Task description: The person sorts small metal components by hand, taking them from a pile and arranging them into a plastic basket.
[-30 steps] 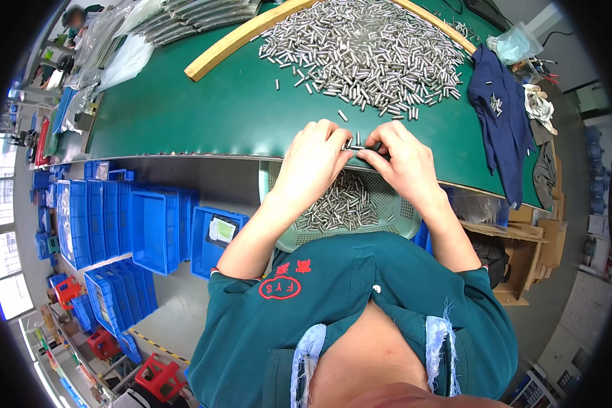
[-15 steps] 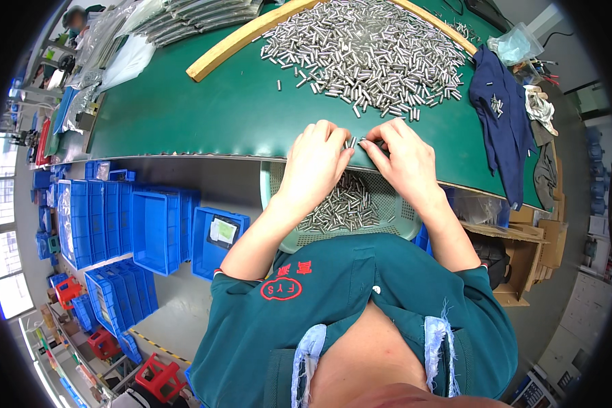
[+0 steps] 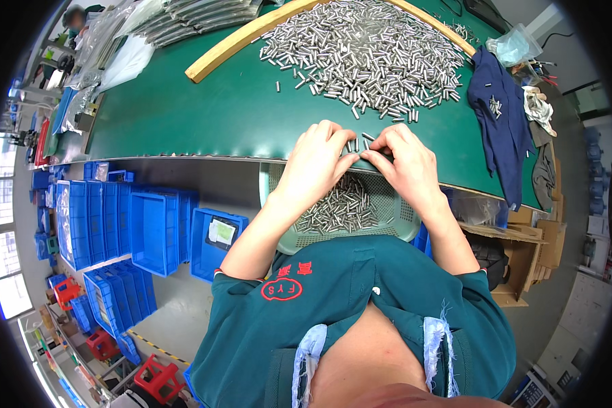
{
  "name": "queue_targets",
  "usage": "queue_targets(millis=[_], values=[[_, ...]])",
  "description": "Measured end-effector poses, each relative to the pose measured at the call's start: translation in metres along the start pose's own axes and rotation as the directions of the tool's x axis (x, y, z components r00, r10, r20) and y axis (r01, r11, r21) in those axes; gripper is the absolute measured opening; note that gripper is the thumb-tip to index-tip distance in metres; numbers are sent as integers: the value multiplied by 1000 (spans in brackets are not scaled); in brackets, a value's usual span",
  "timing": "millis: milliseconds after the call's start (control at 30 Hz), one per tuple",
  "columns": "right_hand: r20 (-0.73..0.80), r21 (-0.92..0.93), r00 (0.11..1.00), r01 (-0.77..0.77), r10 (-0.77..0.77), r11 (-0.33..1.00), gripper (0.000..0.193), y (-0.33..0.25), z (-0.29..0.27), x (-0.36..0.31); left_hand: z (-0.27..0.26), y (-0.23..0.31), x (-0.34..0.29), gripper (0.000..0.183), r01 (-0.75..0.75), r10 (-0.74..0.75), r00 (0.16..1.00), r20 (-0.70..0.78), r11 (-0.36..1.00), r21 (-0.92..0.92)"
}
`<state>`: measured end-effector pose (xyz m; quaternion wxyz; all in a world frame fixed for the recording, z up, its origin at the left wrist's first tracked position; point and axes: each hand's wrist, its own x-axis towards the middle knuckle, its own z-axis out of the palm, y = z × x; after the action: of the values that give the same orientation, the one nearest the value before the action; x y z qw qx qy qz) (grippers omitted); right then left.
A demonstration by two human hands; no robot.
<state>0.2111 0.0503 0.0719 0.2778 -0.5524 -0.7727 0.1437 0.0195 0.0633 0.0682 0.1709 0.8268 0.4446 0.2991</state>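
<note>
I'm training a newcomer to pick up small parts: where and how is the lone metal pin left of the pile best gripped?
Probably pinch the lone metal pin at mid-length, across its left and right sides, the left hand coming from above. It is slim, appears to lie with its length running near to far, and sits apart from the pile, leaving both sides free.

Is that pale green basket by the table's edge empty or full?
Partly filled: small metal pins lie heaped inside the basket, and some of its perforated surface shows bare to their right.
</note>
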Motion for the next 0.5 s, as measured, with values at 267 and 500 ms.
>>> queue_targets(millis=[267,500], values=[[-61,-41,979,190,-192,981,19,-7,6,7,-1,-2,-2,21,79,-81,997,6,989,126],[-8,-8,991,135,-135,991,22,-11,7,6,-6,5,-8,15,65,-62,998,-31,994,93]])
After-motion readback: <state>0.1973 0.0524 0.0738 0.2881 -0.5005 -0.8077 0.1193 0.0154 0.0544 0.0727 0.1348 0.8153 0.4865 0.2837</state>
